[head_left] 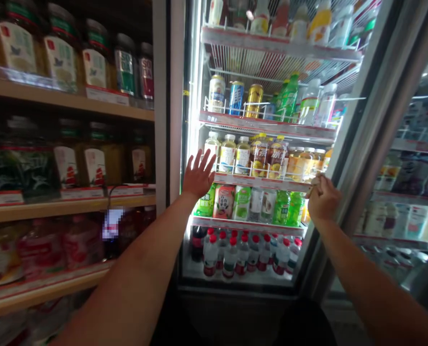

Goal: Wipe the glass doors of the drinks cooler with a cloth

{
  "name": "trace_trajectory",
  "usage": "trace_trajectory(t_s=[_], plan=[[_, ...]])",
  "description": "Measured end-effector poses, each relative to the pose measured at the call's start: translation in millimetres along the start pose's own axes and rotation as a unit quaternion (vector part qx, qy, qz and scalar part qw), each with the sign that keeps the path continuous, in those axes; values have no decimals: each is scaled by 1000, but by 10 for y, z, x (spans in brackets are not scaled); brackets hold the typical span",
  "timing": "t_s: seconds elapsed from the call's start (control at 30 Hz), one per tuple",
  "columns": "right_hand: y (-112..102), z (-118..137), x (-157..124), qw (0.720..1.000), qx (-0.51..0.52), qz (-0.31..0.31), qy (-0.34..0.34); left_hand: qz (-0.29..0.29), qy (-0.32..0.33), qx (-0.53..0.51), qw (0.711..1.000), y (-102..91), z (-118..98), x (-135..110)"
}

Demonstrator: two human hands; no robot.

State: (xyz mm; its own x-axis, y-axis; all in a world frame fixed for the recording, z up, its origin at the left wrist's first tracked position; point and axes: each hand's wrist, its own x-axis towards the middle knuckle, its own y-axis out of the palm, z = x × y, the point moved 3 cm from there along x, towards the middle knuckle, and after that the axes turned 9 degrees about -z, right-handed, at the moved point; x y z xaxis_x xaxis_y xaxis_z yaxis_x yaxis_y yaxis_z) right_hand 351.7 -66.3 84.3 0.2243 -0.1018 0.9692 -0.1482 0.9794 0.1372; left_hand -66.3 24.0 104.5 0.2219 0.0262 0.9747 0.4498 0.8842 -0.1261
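Observation:
My left hand (198,174) is raised with its fingers spread, at the left side of the lit drinks fridge. It seems to lie flat against the glass door (271,283), in front of the shelf of juice bottles. Near the door's right edge, my right hand (324,199) is closed around a crumpled beige cloth (318,182), at the height of the same shelf. Part of the cloth is hidden in the fist. Behind the glass stand bottles of brown tea (260,156), green bottles (282,206) and red-capped bottles (230,259).
Wooden shelves (69,101) with large bottles stand close on the left. A metal door frame (365,158) and another drinks fridge (397,192) are on the right. Cans (236,98) and more bottles fill the upper fridge shelves.

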Motion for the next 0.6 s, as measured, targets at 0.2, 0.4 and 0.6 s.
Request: trace_trajectory(t_s=[0.2,0.4,0.6], plan=[[164,276,202,998,1,-25,-52,-1,-2,-4,1000,-7,-19,-6],[401,684,336,994,36,-51,-94,4,-6,-26,1000,-6,-22,-5],[641,1233,226,986,85,-1,-142,8,-6,-34,999,-17,-25,-9]])
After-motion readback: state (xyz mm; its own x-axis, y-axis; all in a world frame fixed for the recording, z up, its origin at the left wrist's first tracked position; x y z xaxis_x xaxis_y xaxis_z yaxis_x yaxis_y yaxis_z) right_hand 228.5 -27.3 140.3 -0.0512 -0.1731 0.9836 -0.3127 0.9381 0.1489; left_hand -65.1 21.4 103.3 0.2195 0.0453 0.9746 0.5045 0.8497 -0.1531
